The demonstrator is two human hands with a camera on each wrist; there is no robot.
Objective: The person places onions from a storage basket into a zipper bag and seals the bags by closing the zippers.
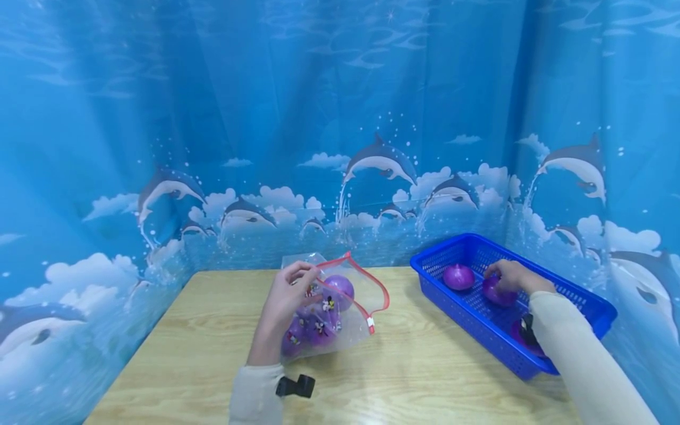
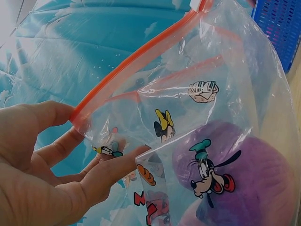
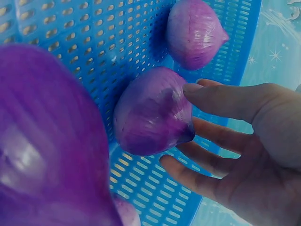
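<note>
A clear zip bag (image 1: 345, 339) with a red zip edge and cartoon prints stands on the table, its mouth parted. Several purple onions (image 1: 339, 291) show inside it. My left hand (image 1: 291, 295) holds the bag at its upper left edge, fingers at the end of the red zip (image 2: 136, 51) in the left wrist view. Over the blue basket, my right hand (image 1: 512, 277) reaches down to a purple onion (image 3: 153, 113). Its thumb tip meets the onion's side, and the other fingers lie loosely extended beside and partly behind it. Another onion (image 1: 458, 276) lies farther left.
The blue perforated basket (image 1: 467, 321) sits at the table's right side, slanted. A further onion (image 3: 47, 141) looms close to the right wrist camera, with part of one more (image 3: 126, 209) below it. Behind the wooden table (image 1: 202, 336) hangs a dolphin-print curtain (image 1: 319, 118).
</note>
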